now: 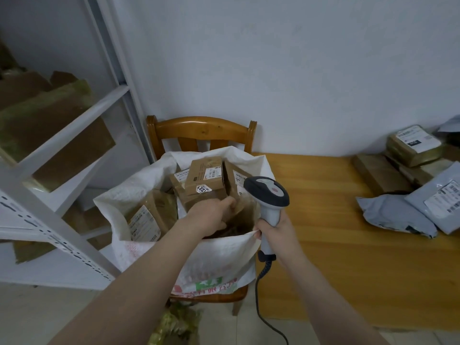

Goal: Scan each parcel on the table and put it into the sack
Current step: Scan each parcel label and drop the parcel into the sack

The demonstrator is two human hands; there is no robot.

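Left hand [211,215], fingers curled round a brown parcel [239,210] inside the sack [139,195], should settle it low beside the boxes [204,178] beyond before letting go; right hand [272,229], just alongside, grips the scanner [267,192].

A wooden chair [201,128] stood against the pale wall [298,70], beside a white metal shelf rack [74,125] holding cardboard boxes [44,113]; crumpled yellow-green wrapping [176,324] lay on the floor [49,314].
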